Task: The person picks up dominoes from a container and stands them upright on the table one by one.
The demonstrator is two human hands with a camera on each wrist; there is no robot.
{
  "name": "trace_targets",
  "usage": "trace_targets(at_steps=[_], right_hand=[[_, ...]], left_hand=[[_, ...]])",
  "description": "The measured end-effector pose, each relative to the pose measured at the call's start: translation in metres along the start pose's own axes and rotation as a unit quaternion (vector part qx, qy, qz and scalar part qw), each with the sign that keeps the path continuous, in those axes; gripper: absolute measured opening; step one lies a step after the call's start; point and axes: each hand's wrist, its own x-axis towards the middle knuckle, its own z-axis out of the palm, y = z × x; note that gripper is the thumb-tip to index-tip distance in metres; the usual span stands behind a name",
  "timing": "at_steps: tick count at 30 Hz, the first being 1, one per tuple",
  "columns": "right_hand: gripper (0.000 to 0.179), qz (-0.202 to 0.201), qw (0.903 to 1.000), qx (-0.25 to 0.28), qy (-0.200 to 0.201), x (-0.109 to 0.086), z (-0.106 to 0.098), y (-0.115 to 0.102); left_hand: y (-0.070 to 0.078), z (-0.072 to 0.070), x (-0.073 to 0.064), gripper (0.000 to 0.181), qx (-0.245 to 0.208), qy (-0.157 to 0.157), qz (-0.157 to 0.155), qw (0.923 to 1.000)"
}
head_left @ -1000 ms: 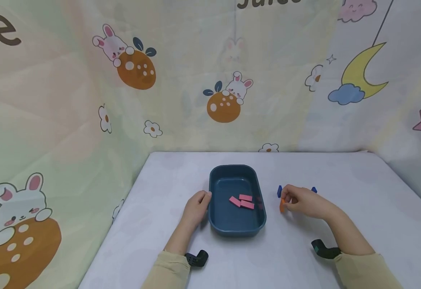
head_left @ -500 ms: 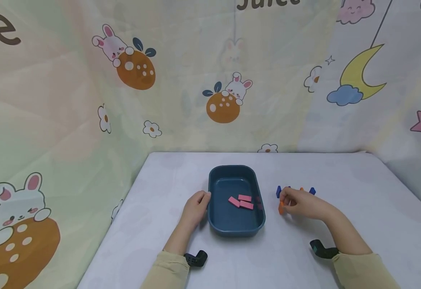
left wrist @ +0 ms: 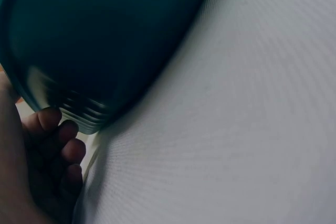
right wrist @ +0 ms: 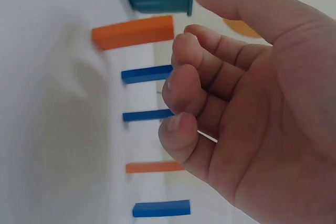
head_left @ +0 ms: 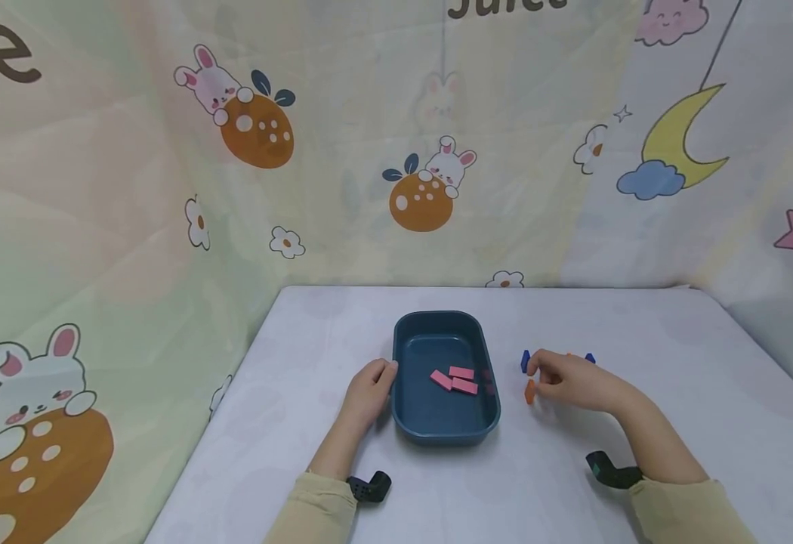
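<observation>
My left hand grips the left rim of a dark teal tray, fingers curled against its outer side in the left wrist view. Inside the tray lie pink dominoes. Right of the tray, my right hand is beside an upright orange domino; in the right wrist view its thumb and forefinger stand apart, with a gap between them and the domino. Blue dominoes and another orange one stand in a spaced row behind that hand, partly hidden by it in the head view.
A white cloth covers the table. Printed fabric hangs behind it and on the left. Each wrist carries a black camera mount.
Half a second ago my right thumb and finger were at the orange domino, pinching it; they have parted and drawn slightly off, leaving it standing. The left hand and tray stay put.
</observation>
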Motion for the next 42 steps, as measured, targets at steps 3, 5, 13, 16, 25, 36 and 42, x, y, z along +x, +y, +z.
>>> trace_targets(at_steps=[3, 5, 13, 16, 25, 36, 42], right_hand=[[0.018, -0.007, 1.0000, 0.003, 0.002, -0.001, -0.003, -0.007], [0.018, -0.011, 0.9999, 0.003, 0.006, 0.000, -0.005, -0.013], [0.022, -0.034, 0.9994, 0.011, 0.002, 0.024, -0.012, -0.057], [0.024, -0.037, 0.9991, 0.012, -0.018, 0.040, -0.009, -0.073], [0.032, -0.014, 0.9941, 0.009, -0.107, 0.085, 0.000, -0.103], [0.025, 0.032, 0.9879, 0.017, -0.151, 0.117, 0.019, -0.122], [0.021, 0.050, 0.9844, 0.031, -0.166, 0.124, 0.033, -0.119]], left_hand=[[0.001, -0.001, 0.000, 0.038, 0.001, 0.000, 0.000, 1.0000], [0.000, -0.001, 0.000, 0.039, 0.003, 0.001, 0.004, 1.0000], [-0.003, -0.002, 0.000, 0.037, 0.008, 0.004, -0.008, 0.9999], [-0.003, -0.002, -0.002, 0.038, 0.005, 0.002, -0.010, 0.9999], [-0.001, -0.001, -0.006, 0.040, 0.003, -0.002, -0.009, 1.0000], [0.001, -0.002, -0.003, 0.040, -0.001, -0.002, -0.009, 1.0000], [0.002, 0.001, -0.003, 0.039, -0.003, -0.002, -0.004, 1.0000]])
